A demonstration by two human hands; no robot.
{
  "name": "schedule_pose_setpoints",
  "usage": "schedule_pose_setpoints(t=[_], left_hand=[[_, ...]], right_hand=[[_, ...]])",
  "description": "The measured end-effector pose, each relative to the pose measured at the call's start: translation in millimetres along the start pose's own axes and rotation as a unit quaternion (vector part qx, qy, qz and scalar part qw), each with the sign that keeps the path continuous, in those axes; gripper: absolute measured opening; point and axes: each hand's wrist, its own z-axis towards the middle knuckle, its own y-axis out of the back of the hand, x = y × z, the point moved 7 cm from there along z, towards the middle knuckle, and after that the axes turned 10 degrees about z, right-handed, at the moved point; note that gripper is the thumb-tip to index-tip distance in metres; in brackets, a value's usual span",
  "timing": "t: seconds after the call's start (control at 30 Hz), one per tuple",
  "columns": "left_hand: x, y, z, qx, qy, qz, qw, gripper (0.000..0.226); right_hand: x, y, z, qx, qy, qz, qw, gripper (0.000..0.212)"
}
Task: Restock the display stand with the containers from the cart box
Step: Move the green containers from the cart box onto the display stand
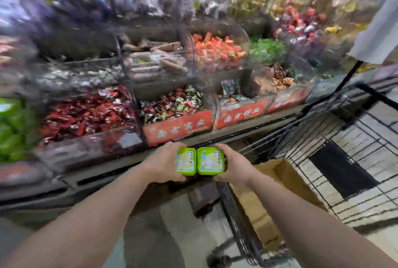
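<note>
Blurred display stand [176, 127] behind; two green containers [199, 161], one per hand.

L hand [163, 163] & R hand [233, 165] each grip a green container [186, 162], side by side, near display stand [178, 127].

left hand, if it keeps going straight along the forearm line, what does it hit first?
Probably the red-fronted clear bin of mixed wrapped candies on the display stand's lowest tier, directly beyond the left hand and its small green rectangular container. The stand's grey front ledge sits lower; blur leaves depth uncertain.
</note>
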Motion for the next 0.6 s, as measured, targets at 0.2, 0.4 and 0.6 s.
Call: schedule_pose_setpoints(t=[0.2,0.4,0.6], left_hand=[[143.5,88.1,-114.8,-0.089,0.083,-0.035,0.992,0.067],[326.0,142.6,-230.4,-0.113,0.195,-0.02,0.974,0.099],[449.1,183.5,-306.6,-0.122,0.242,-0.023,0.962,0.101]], right_hand=[[167.4,-100.2,49.9,0.068,0.117,-0.027,0.99,0.091],[335.5,-232.7,90.0,0.119,0.18,-0.013,0.976,0.09],[449.9,-333.7,117.1,0.136,0.199,0.02,0.97,0.091]])
